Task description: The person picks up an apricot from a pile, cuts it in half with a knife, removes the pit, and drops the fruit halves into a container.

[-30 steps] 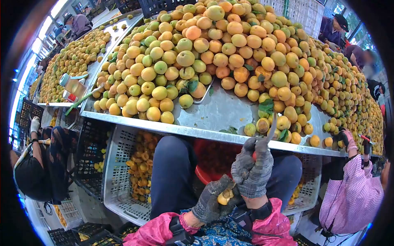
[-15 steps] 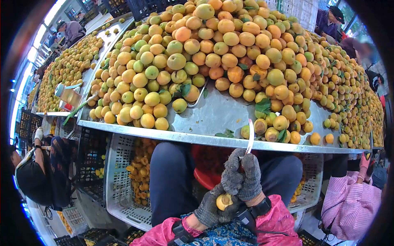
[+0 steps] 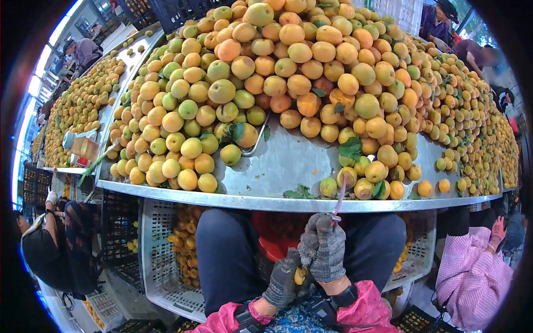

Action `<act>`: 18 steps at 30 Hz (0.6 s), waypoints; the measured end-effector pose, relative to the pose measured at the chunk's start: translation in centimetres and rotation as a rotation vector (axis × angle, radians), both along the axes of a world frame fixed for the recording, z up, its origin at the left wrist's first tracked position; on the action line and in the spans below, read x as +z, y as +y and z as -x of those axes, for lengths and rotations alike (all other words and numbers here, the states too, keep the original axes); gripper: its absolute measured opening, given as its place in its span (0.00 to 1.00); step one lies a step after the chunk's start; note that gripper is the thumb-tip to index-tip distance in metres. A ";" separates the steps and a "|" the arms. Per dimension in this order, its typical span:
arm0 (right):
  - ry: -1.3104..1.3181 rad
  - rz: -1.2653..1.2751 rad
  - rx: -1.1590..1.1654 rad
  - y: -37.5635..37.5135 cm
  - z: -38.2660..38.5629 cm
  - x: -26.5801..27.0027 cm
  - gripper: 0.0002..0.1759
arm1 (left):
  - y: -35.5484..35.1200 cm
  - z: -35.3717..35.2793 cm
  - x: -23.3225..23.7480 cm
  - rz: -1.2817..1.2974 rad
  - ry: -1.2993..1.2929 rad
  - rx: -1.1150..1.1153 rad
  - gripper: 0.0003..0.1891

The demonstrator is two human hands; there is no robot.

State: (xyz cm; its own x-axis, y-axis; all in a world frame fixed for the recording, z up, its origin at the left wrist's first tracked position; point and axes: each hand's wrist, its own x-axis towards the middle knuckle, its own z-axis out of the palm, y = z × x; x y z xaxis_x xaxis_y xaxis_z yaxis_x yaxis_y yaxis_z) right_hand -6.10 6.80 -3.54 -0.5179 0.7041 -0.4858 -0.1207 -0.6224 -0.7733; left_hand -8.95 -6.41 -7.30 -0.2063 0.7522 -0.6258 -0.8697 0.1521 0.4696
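On the near side of the surface (image 3: 288,161), the left hand (image 3: 284,278) has its fingers closed around a fruit (image 3: 300,275), probably to keep it steady. The right hand (image 3: 325,250) grips the knife (image 3: 341,195), its blade pointing toward the surface. Below the surface are tub (image 3: 271,250) and crate (image 3: 158,277), perhaps for easy reach.

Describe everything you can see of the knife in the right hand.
The knife has a narrow, slightly curved blade that looks like metal, with a pinkish sheen and a small bright spot at its base. It rises from the gloved right hand, whose grip hides the handle. The blade points forward, passing in view across the table's front edge and overlapping some fruit; whether it touches them cannot be told.
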 end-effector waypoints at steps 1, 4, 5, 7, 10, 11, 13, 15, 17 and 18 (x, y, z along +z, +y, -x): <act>0.066 0.072 0.028 0.3 0.0 0.0 0.24 | 0.0 -0.1 -0.4 -0.022 -0.097 0.029 0.24; 0.128 0.131 0.095 0.6 0.2 0.2 0.23 | 0.4 -0.2 -0.6 -0.063 -0.288 0.091 0.26; 0.162 0.198 0.125 0.8 0.0 -0.2 0.23 | 1.1 -0.3 0.4 0.033 -0.329 0.135 0.27; 0.198 0.263 0.158 1.1 -0.1 -0.4 0.23 | 1.6 -0.2 0.7 0.126 -0.369 0.181 0.28; 0.189 0.286 0.159 1.2 -0.1 -0.2 0.23 | 0.3 -0.1 -0.5 -0.054 -0.450 0.046 0.29; 0.189 0.304 0.157 1.2 -0.1 -0.2 0.23 | -0.2 -0.1 -1.1 -0.066 -0.517 0.033 0.30; 0.188 0.322 0.155 1.4 0.0 0.0 0.23 | -0.4 0.1 -2.2 -0.079 -0.585 0.019 0.30; 0.198 0.320 0.169 1.4 0.1 0.3 0.23 | -0.4 0.3 -2.9 -0.472 -0.919 0.004 0.30; 0.202 0.328 0.165 1.3 0.1 0.0 0.23 | 0.0 0.5 -2.1 -0.294 -0.844 0.065 0.29; 0.206 0.333 0.162 1.2 0.1 -0.1 0.23 | 0.2 0.4 -1.6 -0.121 -0.764 0.123 0.28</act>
